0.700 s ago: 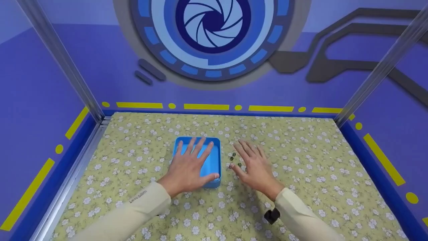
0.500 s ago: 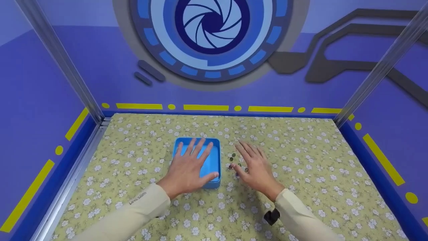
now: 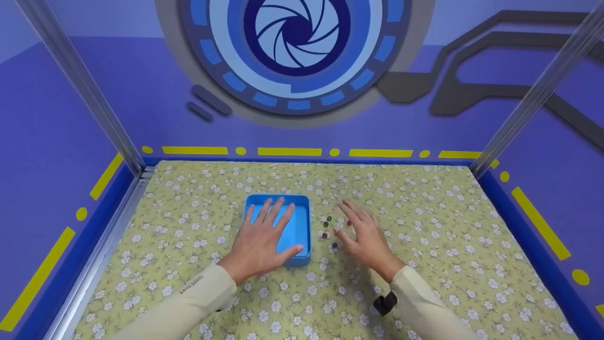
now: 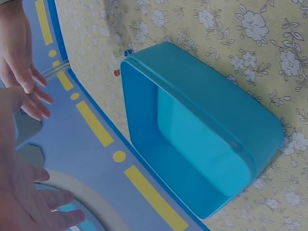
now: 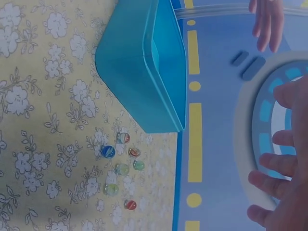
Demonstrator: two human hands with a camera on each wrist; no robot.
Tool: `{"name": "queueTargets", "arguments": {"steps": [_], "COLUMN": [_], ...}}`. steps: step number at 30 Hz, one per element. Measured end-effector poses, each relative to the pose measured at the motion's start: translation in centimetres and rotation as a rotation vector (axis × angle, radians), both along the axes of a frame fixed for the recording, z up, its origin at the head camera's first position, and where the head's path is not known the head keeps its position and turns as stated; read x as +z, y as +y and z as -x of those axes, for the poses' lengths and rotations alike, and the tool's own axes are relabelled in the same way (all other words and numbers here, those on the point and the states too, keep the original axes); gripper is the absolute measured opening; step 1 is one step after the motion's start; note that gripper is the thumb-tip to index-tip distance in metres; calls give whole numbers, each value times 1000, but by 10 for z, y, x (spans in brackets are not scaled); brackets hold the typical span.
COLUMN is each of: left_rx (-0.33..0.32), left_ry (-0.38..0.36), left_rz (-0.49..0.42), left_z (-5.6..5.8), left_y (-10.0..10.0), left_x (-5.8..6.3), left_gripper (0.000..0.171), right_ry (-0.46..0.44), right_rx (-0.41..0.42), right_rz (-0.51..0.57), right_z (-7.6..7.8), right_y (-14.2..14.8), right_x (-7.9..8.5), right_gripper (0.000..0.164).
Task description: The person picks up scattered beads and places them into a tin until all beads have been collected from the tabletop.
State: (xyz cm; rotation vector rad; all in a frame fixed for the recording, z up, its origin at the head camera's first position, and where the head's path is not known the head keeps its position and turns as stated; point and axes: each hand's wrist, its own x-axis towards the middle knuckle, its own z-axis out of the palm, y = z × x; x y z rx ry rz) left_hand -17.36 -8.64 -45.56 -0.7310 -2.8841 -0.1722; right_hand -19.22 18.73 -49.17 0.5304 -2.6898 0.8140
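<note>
An empty blue box [image 3: 298, 260] sits on the flowered cloth, its open side up. My left hand [image 3: 259, 243] hovers over it with fingers spread, covering part of its inside. Just right of the box lie several glass marbles, among them a blue marble [image 5: 108, 151], a red marble [image 5: 130, 204] and a yellowish-green marble [image 5: 111, 188]. Above them my right hand [image 3: 368, 238] is held with its fingers extended, hiding some of the marbles in the head view. In the right wrist view the whole loose cluster shows near a box corner. Neither hand holds anything.
A yellow-green flowered cloth [image 3: 188, 198] covers the table. Blue printed panels [image 3: 302, 137] close off the back and both sides, with metal posts [image 3: 92, 85] at the corners. A black wrist device [image 3: 385, 303] is strapped at the right sleeve.
My right hand has shifted slightly to the right, so a blue marble shows beside the thumb. My left hand has drifted a little left. The box and marbles stay put.
</note>
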Motion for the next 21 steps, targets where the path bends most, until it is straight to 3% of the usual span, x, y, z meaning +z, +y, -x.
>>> {"name": "queueTargets", "arguments": {"steps": [14,21], "left_rx": [0,3], "left_ry": [-27,-2], "left_rz": [-20,3], "left_z": [5,7], "left_y": [-11,-14], "left_x": [-13,-18], "left_gripper": [87,88], "right_ry": [-4,33], "right_rx": [-36,-37], "right_rz": [88,87], "right_z": [7,8], "right_y": [13,14], "right_x": [-4,-8], "right_gripper": [54,54]}}
